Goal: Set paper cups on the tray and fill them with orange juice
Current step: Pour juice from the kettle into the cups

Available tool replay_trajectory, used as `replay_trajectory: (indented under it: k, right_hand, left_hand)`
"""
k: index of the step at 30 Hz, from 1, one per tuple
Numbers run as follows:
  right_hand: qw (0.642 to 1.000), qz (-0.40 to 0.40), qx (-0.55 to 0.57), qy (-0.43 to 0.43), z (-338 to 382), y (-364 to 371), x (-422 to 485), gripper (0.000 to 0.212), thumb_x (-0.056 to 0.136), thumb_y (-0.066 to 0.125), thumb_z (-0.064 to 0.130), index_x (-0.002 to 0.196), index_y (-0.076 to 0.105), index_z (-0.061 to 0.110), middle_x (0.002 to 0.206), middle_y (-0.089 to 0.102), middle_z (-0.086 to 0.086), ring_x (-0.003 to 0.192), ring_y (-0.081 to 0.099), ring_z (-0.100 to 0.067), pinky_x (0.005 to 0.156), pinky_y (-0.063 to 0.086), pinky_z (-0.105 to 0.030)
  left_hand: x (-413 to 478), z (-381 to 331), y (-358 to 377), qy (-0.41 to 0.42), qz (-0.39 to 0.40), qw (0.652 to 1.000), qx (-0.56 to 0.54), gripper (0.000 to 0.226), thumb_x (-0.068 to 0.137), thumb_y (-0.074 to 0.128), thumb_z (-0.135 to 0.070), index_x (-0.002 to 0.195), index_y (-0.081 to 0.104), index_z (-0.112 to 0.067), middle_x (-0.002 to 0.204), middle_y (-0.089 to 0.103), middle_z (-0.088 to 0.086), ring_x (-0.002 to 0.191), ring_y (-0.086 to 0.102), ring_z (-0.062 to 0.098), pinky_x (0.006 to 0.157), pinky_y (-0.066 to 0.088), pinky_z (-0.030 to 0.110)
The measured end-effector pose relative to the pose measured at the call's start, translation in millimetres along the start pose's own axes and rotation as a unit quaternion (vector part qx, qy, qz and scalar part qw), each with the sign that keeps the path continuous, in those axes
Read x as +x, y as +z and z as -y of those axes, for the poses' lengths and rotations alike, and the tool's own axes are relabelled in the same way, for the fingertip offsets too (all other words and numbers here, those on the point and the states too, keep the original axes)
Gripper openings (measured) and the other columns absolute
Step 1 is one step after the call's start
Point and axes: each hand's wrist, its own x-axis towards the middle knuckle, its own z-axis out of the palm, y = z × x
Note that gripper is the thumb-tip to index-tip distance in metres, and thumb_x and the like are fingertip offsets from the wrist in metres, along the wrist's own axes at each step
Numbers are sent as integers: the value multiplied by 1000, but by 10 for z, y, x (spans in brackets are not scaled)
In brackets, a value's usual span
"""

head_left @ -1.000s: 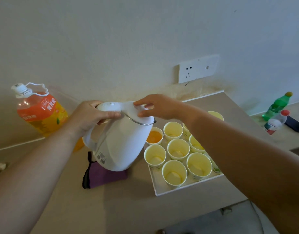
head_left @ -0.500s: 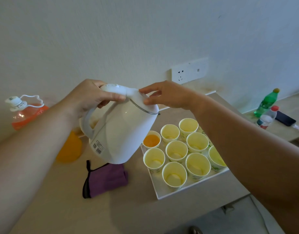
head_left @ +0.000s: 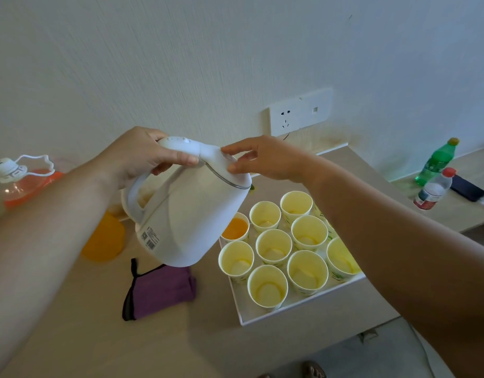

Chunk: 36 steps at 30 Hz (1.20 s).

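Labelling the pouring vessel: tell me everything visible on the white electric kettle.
The white plastic electric kettle is smooth and rounded, with a loop handle, a metal band under its lid and a barcode sticker low on its side. It is held in the air, tilted spout-down toward the orange-filled paper cup at the white tray's far left corner. The left hand grips the handle top; the right hand's fingertips rest on the lid. No juice stream is visible.
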Motion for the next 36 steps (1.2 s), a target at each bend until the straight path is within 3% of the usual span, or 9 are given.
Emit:
replay_trajectory:
  k: [11, 16, 22, 28, 32, 36]
  right_hand:
    - [1000, -7, 22, -8, -107, 75, 46, 45, 84, 70, 29, 128, 58, 30, 123, 62, 9, 108, 60, -9, 97, 42, -25]
    - [1000, 1, 27, -9, -93, 90, 43, 45, 85, 70, 29, 128, 58, 31, 121, 61, 11, 107, 60, -8, 94, 42, -22]
    - [1000, 0, 24, -11, -69, 91, 29, 44, 85, 69, 30, 128, 58, 31, 107, 61, 17, 107, 60, -7, 92, 39, -20]
    - [1000, -1, 27, -16, -30, 77, 4, 44, 86, 68, 28, 129, 57, 30, 95, 56, 23, 100, 58, -5, 86, 35, -16]
    - [999, -3, 32, -20, 4, 69, 0, 44, 87, 68, 27, 129, 57, 30, 93, 56, 25, 99, 59, -5, 85, 35, -16]
    - [999, -6, 37, -23, 7, 71, 4, 44, 86, 68, 28, 128, 57, 30, 104, 59, 17, 106, 60, -8, 88, 35, -18]
  left_hand:
    - [-19, -26, 28, -8, 10, 1000, 24, 59, 22, 82, -69, 50, 61, -22, 44, 50, -8, 42, 43, 7, 55, 34, 27]
    - [-63, -44, 19, -13, 11, 1000, 23, 61, 17, 79, -73, 48, 62, -24, 43, 49, -8, 41, 42, 6, 54, 34, 27]
    - [-82, -83, 26, -29, -7, 999, 38, 44, 53, 86, -41, 58, 54, -11, 41, 46, -7, 42, 39, 9, 54, 32, 29]
    - [-103, -118, -8, -31, -12, 999, 38, 41, 62, 86, -32, 53, 50, -14, 40, 45, -7, 40, 38, 7, 52, 31, 27]
    - [-133, -148, -39, -28, -17, 999, 36, 41, 56, 86, -36, 51, 51, -16, 40, 45, -7, 43, 38, 10, 53, 31, 27]
    - [-169, -183, -70, -27, -12, 999, 39, 51, 37, 88, -46, 51, 50, -16, 41, 45, -6, 41, 38, 9, 54, 30, 29]
